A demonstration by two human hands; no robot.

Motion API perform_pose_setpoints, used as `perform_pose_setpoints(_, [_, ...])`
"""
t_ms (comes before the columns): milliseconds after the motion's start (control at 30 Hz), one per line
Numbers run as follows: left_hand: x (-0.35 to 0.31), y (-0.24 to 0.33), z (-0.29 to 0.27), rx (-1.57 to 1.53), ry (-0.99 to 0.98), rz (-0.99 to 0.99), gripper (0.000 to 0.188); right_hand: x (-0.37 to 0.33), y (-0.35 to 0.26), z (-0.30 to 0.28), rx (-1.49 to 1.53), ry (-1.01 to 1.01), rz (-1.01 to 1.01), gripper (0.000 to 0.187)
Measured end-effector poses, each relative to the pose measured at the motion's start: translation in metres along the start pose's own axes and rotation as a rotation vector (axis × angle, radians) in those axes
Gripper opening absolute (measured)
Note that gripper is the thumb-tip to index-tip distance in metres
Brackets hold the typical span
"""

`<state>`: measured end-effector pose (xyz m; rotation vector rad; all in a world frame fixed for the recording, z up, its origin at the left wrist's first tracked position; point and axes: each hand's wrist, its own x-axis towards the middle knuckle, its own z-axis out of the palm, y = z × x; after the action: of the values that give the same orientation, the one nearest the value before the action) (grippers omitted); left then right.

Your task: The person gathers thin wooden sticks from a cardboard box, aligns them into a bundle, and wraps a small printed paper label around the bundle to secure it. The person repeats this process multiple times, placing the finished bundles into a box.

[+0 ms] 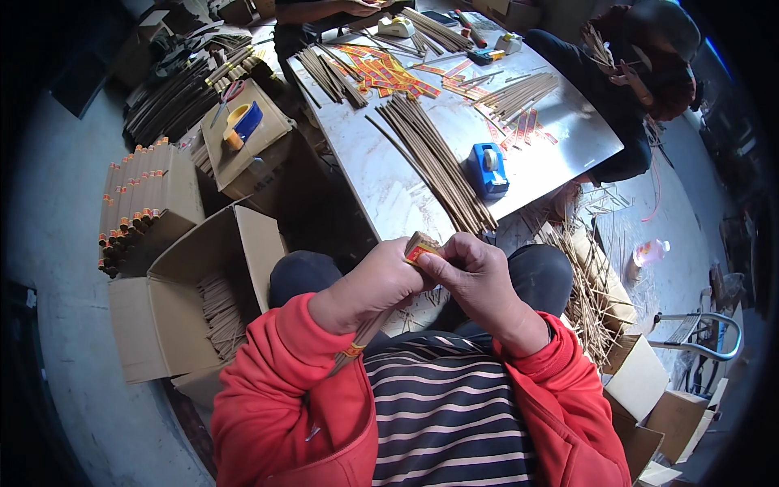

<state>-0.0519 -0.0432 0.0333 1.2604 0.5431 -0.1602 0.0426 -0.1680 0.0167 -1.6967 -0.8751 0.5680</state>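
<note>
- Seen from above, a person in a red jacket and striped shirt sat with both hands raised in front of the chest, just below the near edge of a metal counter [560, 138].
- The left hand [369, 288] was wrapped around a bundle of thin brown sticks [369, 329]; the bundle ran down and leftward from the fist toward the left sleeve, with a red-and-yellow band near its lower part.
- The right hand [479, 280] met the left at the bundle's top end, fingers pinched on a red-and-yellow paper label [420, 247] there.
- So both hands had a closed grip on the same bundle; neither was open.
- The bundle looked light and slender. The sticks appeared stiff but thin, so probably brittle if bent, and loose ones could likely slip out endwise.
- A full fist around the middle, as the left hand had it, seemed the safest hold.
- On the counter lay more loose sticks [434, 162], a blue tape dispenser [488, 169] and scattered red-and-yellow labels [389, 73].
- An open cardboard box [182, 280] holding sticks stood at the person's left.
</note>
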Motion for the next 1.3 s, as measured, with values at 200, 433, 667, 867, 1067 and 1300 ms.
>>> perform_pose_setpoints(200, [0.005,-0.005,-0.002,-0.001,-0.013,0.023,0.015,0.003,-0.004,-0.003,0.001,-0.019,0.054,0.024])
perform_pose_setpoints(433, [0.004,-0.013,-0.003,-0.013,-0.016,0.071,0.036,0.006,-0.006,-0.009,0.012,-0.071,0.103,0.028])
perform_pose_setpoints(667, [-0.005,-0.015,-0.009,-0.129,-0.184,0.113,0.038,0.005,-0.001,-0.014,-0.041,-0.091,0.044,0.032])
perform_pose_setpoints(867, [-0.006,-0.015,-0.008,-0.024,-0.158,0.159,0.045,0.005,-0.006,-0.015,0.006,-0.133,0.111,0.032])
perform_pose_setpoints(1067, [-0.006,-0.018,-0.009,-0.026,-0.167,0.198,0.047,0.005,-0.001,-0.019,-0.020,-0.127,0.021,0.035])
perform_pose_setpoints(1300, [-0.008,-0.013,-0.005,-0.078,-0.154,0.140,0.050,0.011,0.007,-0.022,0.085,-0.200,-0.003,0.033])
